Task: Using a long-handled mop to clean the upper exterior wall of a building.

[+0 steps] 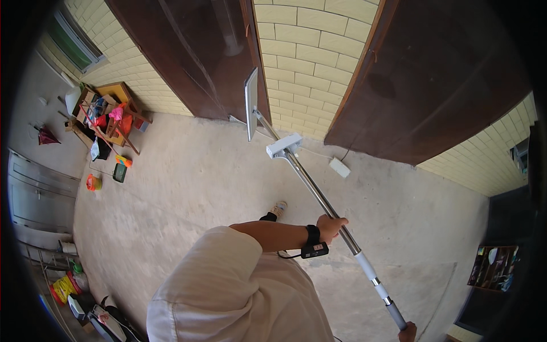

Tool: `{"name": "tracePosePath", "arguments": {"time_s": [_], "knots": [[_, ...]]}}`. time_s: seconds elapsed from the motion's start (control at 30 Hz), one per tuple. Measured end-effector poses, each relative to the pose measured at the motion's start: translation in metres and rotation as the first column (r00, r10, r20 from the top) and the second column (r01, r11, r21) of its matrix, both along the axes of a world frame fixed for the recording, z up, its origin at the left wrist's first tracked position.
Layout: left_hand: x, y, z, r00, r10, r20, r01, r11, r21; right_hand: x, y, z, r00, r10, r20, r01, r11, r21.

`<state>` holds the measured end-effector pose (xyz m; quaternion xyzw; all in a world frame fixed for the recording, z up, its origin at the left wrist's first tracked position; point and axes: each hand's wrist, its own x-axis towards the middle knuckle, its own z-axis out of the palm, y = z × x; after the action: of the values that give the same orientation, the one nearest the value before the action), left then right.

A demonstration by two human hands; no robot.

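A flat mop [322, 199] with a long silver pole slants across the view, from upper middle to lower right. My left hand [330, 229] is closed round the metal pole below its middle, with a black device strapped to the wrist. At the pole's grey end grip, my right hand [408, 330] is closed, partly cut off by the lower edge. The thin rectangular mop head [251, 105] is raised and turned edge-on in front of a brown door [199, 51]. Whether it touches the door I cannot tell. A white sliding squeezer [284, 146] sits on the pole below the head.
Another brown door [433, 74] stands right of the yellow brick wall [307, 45]. On the concrete floor [188, 176] lies a white power strip [339, 167] with a cable. A cluttered wooden chair [128, 105] and an orange bucket [94, 182] stand left; a shelf [493, 268] is right.
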<state>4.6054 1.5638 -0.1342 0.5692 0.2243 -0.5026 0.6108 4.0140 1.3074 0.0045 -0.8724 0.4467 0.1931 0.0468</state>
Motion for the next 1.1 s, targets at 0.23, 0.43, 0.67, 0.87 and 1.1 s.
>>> {"name": "tracePosePath", "arguments": {"time_s": [0.23, 0.43, 0.67, 0.87, 1.1], "knots": [[0.027, 0.009, -0.026, 0.973, 0.192, 0.125, -0.198, 0.979, 0.039, 0.029, 0.007, -0.045, 0.964, -0.256, 0.069, 0.195, 0.862, 0.468], [0.045, 0.015, -0.004, 0.956, 0.288, 0.055, -0.283, 0.955, -0.084, 0.086, -0.017, -0.041, 0.917, -0.396, -0.044, 0.272, 0.541, 0.796], [0.053, -0.006, -0.124, 0.45, -0.71, 0.542, 0.227, 0.678, 0.699, 0.127, -0.014, -0.063, 0.903, 0.341, 0.26, -0.32, 0.94, -0.122], [0.048, 0.013, -0.015, 0.867, 0.32, 0.383, -0.428, 0.871, 0.242, 0.141, -0.02, -0.047, 0.879, 0.353, 0.321, -0.31, 0.934, -0.178], [0.07, 0.039, 0.017, 0.926, 0.279, 0.255, -0.331, 0.924, 0.189, 0.15, -0.035, -0.045, 0.963, -0.086, 0.256, -0.096, 0.776, 0.623]]}}
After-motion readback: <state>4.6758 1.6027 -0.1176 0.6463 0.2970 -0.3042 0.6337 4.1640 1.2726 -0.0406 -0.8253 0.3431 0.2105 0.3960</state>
